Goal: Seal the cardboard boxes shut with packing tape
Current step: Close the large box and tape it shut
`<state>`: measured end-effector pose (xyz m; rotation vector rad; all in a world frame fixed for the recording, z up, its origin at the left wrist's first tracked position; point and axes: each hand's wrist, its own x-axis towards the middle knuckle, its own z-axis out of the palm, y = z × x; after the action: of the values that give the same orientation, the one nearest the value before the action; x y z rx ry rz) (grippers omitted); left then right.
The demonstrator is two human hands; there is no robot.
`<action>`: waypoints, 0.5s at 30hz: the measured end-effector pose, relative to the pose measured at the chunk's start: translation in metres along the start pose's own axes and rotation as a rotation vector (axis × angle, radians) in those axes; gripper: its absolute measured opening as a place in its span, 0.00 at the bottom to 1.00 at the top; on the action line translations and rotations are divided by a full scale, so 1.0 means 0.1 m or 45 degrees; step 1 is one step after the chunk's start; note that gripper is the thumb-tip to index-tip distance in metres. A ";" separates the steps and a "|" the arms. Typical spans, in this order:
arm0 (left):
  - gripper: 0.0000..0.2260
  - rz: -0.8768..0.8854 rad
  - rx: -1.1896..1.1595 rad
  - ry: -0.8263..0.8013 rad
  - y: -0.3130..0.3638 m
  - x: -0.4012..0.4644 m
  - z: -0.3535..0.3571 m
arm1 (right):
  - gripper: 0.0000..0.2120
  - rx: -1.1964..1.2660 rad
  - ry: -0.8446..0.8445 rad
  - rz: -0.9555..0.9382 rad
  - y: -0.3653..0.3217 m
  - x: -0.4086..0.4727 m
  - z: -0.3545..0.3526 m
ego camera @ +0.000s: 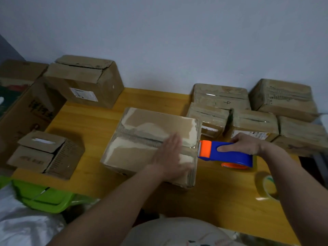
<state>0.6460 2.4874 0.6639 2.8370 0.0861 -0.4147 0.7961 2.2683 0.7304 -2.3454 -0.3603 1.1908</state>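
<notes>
Head view, left to right: at 9 o'clock a small open carton (45, 154) sits on the wooden table (92, 121), its flaps apart, with a large printed box (26, 110) just behind it and a taller carton (83, 80) at 11 o'clock against the wall. A green plastic bin (40, 197) lies at 8 o'clock, off the table's near edge.

At centre is the box being sealed (150, 142) — its top flaps closed, clear tape showing along the right end of the seam. The left hand (171, 155) lies flat on that seam, fingers straight and together, pressing down.

Just beside the box's right edge, at 3 o'clock, the right hand (246, 144) grips the blue and orange tape dispenser (225, 153), fingers curled round its handle, the orange blade end touching the box's edge.

A cluster of taped boxes (252, 110) fills 1 to 2 o'clock — a spare tape roll (266, 187) lies at 4 o'clock.
</notes>
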 end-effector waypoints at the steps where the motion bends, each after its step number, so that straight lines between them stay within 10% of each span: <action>1: 0.46 0.072 0.062 -0.026 0.15 0.05 0.06 | 0.13 0.006 0.000 0.016 0.03 0.01 0.00; 5: 0.50 0.078 0.185 -0.023 0.39 0.19 0.18 | 0.40 -0.006 -0.006 0.077 0.15 0.11 0.00; 15: 0.39 -0.028 0.142 -0.005 0.48 0.19 0.19 | 0.55 -0.009 -0.045 0.109 0.56 0.10 -0.20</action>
<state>0.6640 2.4365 0.6535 2.9474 0.0965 -0.4437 0.8188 2.2193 0.7043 -2.3701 -0.2787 1.2740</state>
